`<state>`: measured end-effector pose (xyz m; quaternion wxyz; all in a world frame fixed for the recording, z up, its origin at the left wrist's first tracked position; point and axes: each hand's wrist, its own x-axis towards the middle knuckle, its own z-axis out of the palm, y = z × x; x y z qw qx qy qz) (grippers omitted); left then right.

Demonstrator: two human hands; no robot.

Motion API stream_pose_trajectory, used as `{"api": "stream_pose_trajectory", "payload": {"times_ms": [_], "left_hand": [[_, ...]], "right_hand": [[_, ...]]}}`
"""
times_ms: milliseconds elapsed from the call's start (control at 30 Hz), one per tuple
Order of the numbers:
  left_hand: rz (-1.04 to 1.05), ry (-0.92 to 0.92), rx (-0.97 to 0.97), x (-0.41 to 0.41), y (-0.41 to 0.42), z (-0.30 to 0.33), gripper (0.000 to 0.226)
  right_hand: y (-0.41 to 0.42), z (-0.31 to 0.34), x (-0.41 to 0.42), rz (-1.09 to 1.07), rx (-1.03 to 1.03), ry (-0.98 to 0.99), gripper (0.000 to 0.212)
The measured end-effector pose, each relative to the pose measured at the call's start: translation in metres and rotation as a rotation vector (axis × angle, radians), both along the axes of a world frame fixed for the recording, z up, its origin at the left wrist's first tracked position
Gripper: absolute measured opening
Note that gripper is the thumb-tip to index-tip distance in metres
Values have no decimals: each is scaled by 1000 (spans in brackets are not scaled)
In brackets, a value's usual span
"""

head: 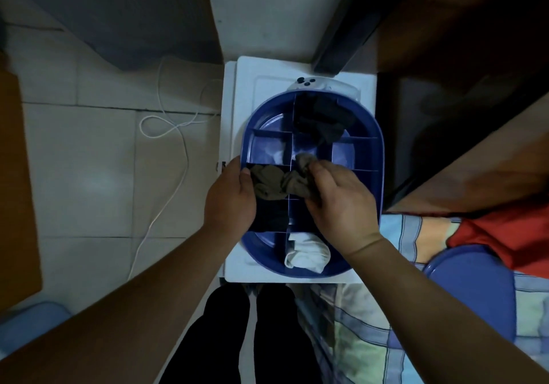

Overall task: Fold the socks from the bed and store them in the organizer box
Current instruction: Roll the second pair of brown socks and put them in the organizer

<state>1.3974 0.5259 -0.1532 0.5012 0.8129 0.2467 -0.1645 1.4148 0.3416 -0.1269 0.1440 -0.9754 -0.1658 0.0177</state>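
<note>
Fingers of both hands pinch olive sock — between them

Single view only, head cam, so no overlap with any second view. It looks almost straight down from above the standing person, wide-angle, with strong bending toward the frame edges. The blue organizer box sits near frame centre on a white surface, close below the lens. Both forearms enter from the bottom corners; the left hand and right hand meet over the box, at mid-frame. The person's dark legs fill bottom centre. The tiled floor takes up the left side, and the bed cuts in at bottom right. The light is dim, and the upper right is too dark to read.
</note>
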Motion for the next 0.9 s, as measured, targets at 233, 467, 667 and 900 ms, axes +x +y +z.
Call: {"api": "stream_pose_trajectory", "payload": {"times_ms": [233, 467, 667, 900], "left_hand": [[-10, -17, 60, -2, -2, -5, 32], [47, -23, 75, -3, -9, -7, 32], [65, -26, 74, -4, -9, -8, 32], [73, -31, 70, -4, -10, -8, 31]], "right_hand": [[-9, -2, 10, 165, -57, 61, 38], [-10, 1, 8, 237, -157, 133, 36], [9, 9, 19, 126, -272, 306, 32], [8, 10, 18, 124, -212, 330, 47]]}}
